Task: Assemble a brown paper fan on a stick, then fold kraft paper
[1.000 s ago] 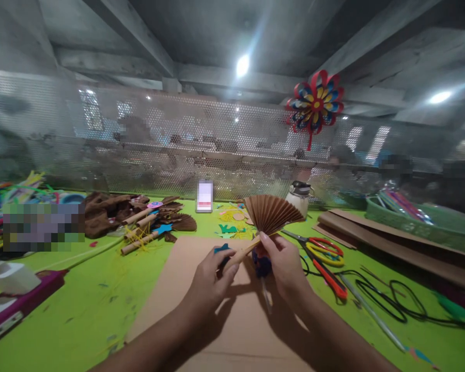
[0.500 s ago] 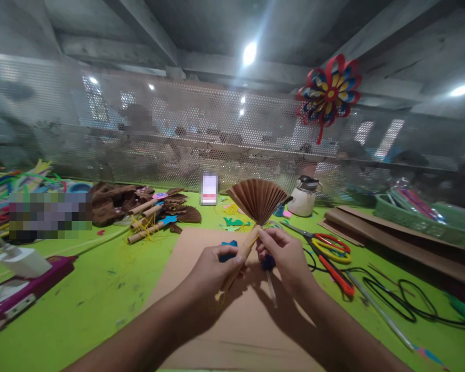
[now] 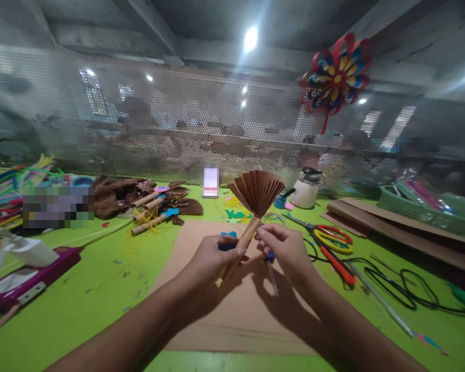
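My left hand (image 3: 217, 258) is closed around a tan paper tube (image 3: 251, 230), which slants up to the right. A pleated brown paper fan (image 3: 258, 192) spreads out of the tube's upper end. Close beside that end, my right hand (image 3: 284, 250) has thumb and fingers pinched together; anything between them is too small to make out. Thin yellow strands hang by the tube's lower end. A blue cut-out (image 3: 229, 236) shows behind my left fingers. Below my right hand lies a whitish stick (image 3: 273, 281) with a dark blue end. Brown cardboard (image 3: 201, 330) lies beneath both hands.
Scissors (image 3: 333, 253) and a black cord (image 3: 395, 289) lie at right, near a green basket (image 3: 411, 209). A white jug (image 3: 304, 194) and phone (image 3: 211, 181) stand behind. Rolled paper tubes (image 3: 145, 225) and a purple power strip (image 3: 34, 279) are at left.
My right fingers have drawn slightly away from the tube's top. The fan has turned a little, showing its folds more from the side. The camera view has shifted slightly.
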{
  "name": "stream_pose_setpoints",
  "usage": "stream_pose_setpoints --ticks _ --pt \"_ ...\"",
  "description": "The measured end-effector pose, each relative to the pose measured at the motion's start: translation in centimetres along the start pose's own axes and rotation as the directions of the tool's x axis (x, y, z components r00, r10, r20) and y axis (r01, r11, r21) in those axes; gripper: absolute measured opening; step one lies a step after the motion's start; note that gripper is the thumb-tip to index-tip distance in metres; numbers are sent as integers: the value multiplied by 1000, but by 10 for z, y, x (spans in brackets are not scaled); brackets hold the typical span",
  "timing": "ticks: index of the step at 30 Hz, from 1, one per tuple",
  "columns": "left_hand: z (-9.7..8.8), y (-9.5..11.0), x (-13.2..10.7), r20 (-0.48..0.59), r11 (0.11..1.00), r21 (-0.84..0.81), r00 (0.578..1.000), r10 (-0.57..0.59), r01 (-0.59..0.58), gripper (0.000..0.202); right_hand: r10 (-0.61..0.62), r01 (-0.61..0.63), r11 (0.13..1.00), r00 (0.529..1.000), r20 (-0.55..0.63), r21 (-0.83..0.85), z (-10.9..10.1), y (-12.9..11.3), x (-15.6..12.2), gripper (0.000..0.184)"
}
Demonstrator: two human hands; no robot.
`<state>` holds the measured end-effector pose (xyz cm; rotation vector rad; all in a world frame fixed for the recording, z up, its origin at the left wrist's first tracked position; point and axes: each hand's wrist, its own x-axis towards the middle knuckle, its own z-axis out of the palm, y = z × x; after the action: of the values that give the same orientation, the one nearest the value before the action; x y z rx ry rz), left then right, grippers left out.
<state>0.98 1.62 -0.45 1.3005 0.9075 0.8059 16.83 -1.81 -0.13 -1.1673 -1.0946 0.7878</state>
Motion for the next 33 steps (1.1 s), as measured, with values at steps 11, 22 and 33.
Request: stream_pose_setpoints --ticks 11,22,33 --pt "1 -1 0 24 999 -51 1000 2 -1 22 50 -50 999 999 19 -21 1 -6 -3 20" --pt "-4 2 4 220 901 -371 964 -147 222 11 -14 14 1000 1000 25 8 4 -4 -5 11" --pt "-4 1 7 170 878 -444 979 -114 179 7 14 -15 999 1000 10 50 6 8 -5 22"
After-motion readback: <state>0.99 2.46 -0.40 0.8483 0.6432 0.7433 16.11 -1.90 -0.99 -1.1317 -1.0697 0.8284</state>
